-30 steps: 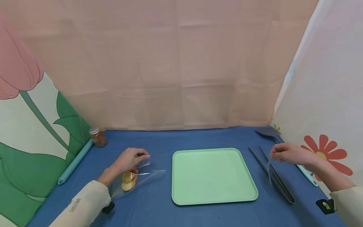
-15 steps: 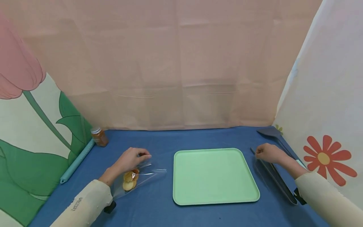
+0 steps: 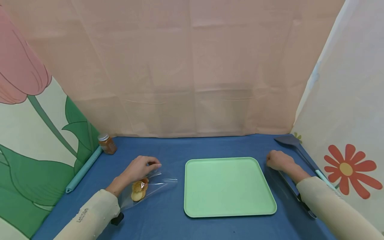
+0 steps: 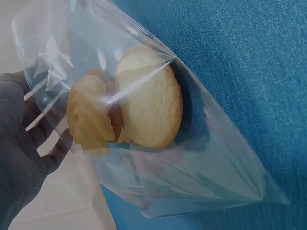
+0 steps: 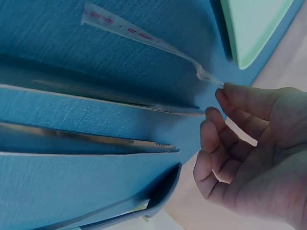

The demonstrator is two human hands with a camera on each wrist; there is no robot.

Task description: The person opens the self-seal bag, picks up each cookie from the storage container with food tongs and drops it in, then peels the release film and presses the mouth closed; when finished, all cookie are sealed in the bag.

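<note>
My left hand pinches the upper part of a clear plastic bag left of the tray. Inside the bag are several round, golden cookies; one beside the smooth pale cookie has a swirled top. Over at the right, my right hand pinches the end of a clear plastic strip with red print between thumb and index finger. The strip trails away from the fingertips, above the blue cloth. Below that hand and sleeve lie metal tongs, their arms spread apart and partly covered in the head view.
Between the hands lies a light green tray. A dark spatula with a pale handle lies along the right wall. At the back left stands a brown jar with a silver lid, beside a teal roll.
My right hand has swung left over the tongs, toward the tray, carrying the plastic strip. The left hand and the bag have stayed in place.
</note>
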